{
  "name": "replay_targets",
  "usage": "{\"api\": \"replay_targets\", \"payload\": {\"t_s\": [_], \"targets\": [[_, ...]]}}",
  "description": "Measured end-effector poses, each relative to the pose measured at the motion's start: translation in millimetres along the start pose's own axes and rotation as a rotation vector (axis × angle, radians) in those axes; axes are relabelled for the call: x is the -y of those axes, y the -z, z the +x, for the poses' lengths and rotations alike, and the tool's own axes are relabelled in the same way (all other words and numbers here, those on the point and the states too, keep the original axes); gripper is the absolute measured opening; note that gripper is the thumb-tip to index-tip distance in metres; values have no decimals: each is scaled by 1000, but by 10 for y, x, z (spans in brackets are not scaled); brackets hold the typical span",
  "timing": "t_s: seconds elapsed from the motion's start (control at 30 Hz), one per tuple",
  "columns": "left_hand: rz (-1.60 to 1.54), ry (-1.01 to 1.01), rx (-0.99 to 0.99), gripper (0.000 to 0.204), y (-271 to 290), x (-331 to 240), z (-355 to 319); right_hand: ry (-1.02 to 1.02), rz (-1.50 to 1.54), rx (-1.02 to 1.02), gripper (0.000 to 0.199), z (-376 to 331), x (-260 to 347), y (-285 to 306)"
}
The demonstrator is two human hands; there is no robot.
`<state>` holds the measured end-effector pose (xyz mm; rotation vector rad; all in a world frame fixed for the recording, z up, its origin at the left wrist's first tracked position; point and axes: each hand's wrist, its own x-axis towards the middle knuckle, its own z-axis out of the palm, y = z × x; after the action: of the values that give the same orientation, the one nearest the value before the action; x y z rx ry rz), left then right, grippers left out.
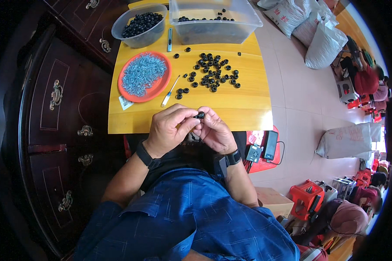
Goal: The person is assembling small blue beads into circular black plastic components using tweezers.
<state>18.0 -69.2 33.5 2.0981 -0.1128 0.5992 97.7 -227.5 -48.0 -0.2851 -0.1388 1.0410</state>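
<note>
A small black rubber ring (200,115) sits pinched between the fingertips of both hands, held just above the near edge of the yellow counter (248,108), about midway along it. The left hand (169,130) has its grip closed on the ring from the left, thumb and forefinger meeting on it; the right hand (215,130) closes on the same ring from the right, and the two hands touch at the fingertips. Each wrist wears a dark band. Further in, around the middle of the counter, lies a loose scatter of black rings (211,74). To its left a white-handled tool (170,91) lies slantwise, just beside an orange plate (154,91) heaped with small silvery metal parts. At the far left corner stands a clear round bowl (139,26) full of black rings, and next to it, along the far edge, a clear rectangular tub (213,30) with a few rings inside. A small blue-grey tool (170,39) lies between the bowl and the tub.
</note>
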Motion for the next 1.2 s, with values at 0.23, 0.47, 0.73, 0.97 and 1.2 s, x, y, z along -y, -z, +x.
{"api": "replay_targets", "payload": {"t_s": [0.23, 0.47, 0.73, 0.97, 1.2], "targets": [[77, -28, 22, 15, 26, 10, -14, -13, -46, -1, 24, 8, -23, 5], [75, -22, 43, 14, 3, 42, -16, -11, -56, -16, 23, 12, -10, 42], [27, -34, -17, 15, -26, 76, 29, 21, -112, -51, 21, 30, 14, 39], [28, -37, 26, 16, -18, 143, 0, 39, -126, -58, 22, 41, -2, 39], [-135, 79, 99, 23, 36, 170, -11, 54, -155, -15, 23, 17, -13, 63]]}}
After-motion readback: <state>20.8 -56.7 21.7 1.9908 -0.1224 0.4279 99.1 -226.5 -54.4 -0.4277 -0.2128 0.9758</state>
